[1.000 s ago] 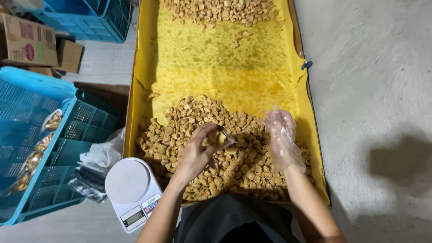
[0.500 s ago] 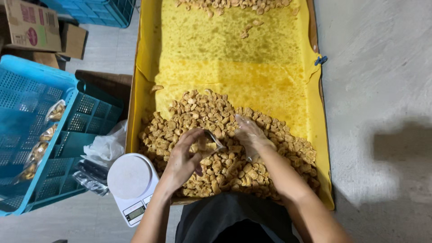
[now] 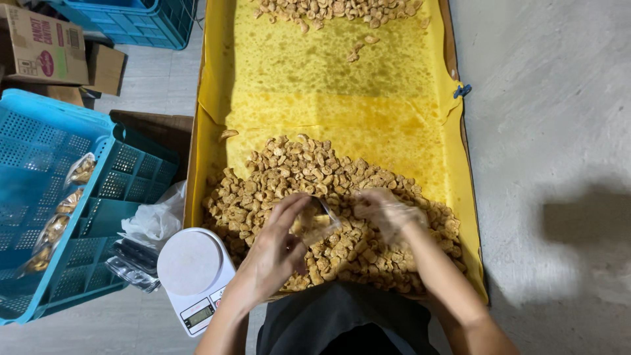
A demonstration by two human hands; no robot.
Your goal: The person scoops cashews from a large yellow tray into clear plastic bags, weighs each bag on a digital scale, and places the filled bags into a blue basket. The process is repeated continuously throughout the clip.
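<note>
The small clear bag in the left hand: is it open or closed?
Open. The left hand holds the clear bag with its mouth spread toward the gloved right hand, above the pile of fried pieces. A few pieces show inside.

**Plastic, paper and crumbly crust under my fingers**

My right hand (image 3: 388,213) wears a thin clear plastic glove, crinkled and faintly glossy; my left hand (image 3: 279,246) is bare and holds a small clear plastic bag (image 3: 314,223), shiny where it creases. The fried snack pieces (image 3: 328,190) look dry, rough and matt, golden-brown. Beneath them the yellow lining sheet (image 3: 328,98) is matt, paper-like, blotched with darker oily stains, with a wooden tray edge (image 3: 192,164) at nine o'clock. At eight o'clock sits a kitchen scale (image 3: 194,276) of smooth white plastic. Farther at nine o'clock, the teal crate (image 3: 39,144) is perforated hard plastic. The floor (image 3: 545,131) at three o'clock is rough grey concrete.
</note>
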